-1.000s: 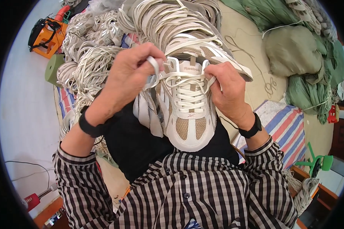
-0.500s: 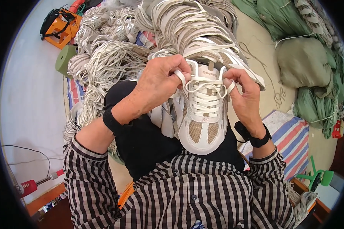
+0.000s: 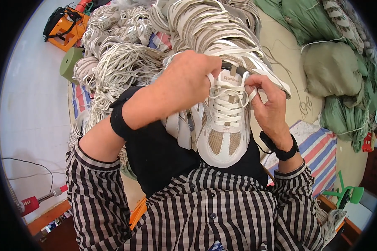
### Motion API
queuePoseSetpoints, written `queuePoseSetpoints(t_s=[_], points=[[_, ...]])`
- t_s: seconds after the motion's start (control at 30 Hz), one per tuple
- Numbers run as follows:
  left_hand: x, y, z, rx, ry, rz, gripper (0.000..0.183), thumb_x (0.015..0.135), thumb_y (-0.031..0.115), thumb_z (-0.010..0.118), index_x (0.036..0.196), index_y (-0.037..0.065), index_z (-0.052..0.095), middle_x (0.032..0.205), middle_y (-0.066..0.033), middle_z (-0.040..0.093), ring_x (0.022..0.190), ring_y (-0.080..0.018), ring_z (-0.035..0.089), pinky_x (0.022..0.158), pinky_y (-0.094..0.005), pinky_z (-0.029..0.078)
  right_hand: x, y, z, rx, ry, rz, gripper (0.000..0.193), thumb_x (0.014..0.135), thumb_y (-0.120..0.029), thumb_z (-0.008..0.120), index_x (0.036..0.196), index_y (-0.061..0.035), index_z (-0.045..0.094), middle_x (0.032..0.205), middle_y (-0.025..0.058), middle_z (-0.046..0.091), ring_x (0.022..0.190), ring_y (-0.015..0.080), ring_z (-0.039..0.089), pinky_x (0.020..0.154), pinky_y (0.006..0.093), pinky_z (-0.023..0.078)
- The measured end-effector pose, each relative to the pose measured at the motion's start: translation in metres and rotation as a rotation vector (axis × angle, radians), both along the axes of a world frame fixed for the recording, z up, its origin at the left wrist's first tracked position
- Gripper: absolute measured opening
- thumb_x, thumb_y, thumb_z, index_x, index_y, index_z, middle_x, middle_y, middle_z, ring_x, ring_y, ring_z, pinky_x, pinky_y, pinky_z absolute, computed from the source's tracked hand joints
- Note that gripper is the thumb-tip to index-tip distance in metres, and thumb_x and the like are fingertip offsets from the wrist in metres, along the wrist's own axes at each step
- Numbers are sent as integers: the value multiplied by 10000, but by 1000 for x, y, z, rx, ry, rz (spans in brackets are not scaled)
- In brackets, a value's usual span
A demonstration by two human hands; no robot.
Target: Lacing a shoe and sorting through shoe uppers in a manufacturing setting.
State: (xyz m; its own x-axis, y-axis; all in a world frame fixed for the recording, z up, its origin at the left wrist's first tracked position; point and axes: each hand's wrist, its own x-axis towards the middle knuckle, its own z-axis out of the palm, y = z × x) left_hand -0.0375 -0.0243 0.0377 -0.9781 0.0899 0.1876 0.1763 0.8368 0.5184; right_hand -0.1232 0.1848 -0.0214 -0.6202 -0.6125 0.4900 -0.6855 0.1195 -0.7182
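Beyond your lap [image 3: 167, 154] a heap of uppers [image 3: 213, 31] rises at twelve o'clock, and the shoe [image 3: 224, 144] sits at one, toe toward you. Your left hand [image 3: 192, 75], at its eleven, curls beside the lace [image 3: 227, 111], tips hidden, grip unclear; your right hand [image 3: 270, 98], at its two, pinches the lace between thumb and finger. Uneven pulling could skew the loops, and a slack pinch could drop them.

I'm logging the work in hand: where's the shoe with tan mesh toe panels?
In the head view, the shoe is just right of centre, over the black-clad lap, its laces between left hand and right hand, toe toward the checked shirt.
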Motion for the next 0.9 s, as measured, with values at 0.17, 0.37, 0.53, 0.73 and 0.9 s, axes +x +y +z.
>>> queuePoseSetpoints(t_s=[0.17, 0.37, 0.53, 0.73, 0.9], points=[[-9, -4, 8, 373, -394, 123, 148, 715, -35, 511, 836, -30, 597, 668, -206, 588, 592, -324, 577, 604, -362, 468, -1, 1, -3, -6, -45, 20, 206, 767, 98, 568, 943, -8, 584, 835, 111, 619, 694, 223, 591, 654, 309, 480], [-7, 16, -2, -146, 95, -18, 90, 730, -6, 542, 811, -17, 580, 609, -202, 550, 570, -333, 550, 568, -385, 448, 0, 2, 0, 15, -47, 34, 228, 754, 106, 548, 950, -5, 583, 843, 111, 624, 710, 225, 599, 668, 310, 484], [-5, 4, -2, 87, -41, 7, 52, 792, 31, 564, 826, -8, 574, 633, -135, 554, 599, -254, 548, 585, -348, 429, -5, 7, 5, 59, -30, 73, 241, 778, 100, 543, 988, -9, 590, 846, 119, 626, 759, 236, 623, 687, 310, 487], [10, -16, -8, 467, -307, 116, 97, 868, 93, 580, 870, 0, 607, 715, 45, 532, 693, -49, 468, 624, -225, 392, -14, 16, 41, 71, -106, 60, 190, 862, 73, 506, 1012, -2, 596, 880, 133, 637, 807, 232, 629, 752, 292, 488], [11, -16, -13, 575, -351, 169, 82, 850, 80, 588, 857, 6, 623, 738, 31, 572, 699, -52, 494, 648, -222, 407, -9, -23, 43, 125, -96, 181, 77, 845, -8, 572, 913, 12, 600, 829, 148, 620, 741, 281, 601, 685, 350, 478]])
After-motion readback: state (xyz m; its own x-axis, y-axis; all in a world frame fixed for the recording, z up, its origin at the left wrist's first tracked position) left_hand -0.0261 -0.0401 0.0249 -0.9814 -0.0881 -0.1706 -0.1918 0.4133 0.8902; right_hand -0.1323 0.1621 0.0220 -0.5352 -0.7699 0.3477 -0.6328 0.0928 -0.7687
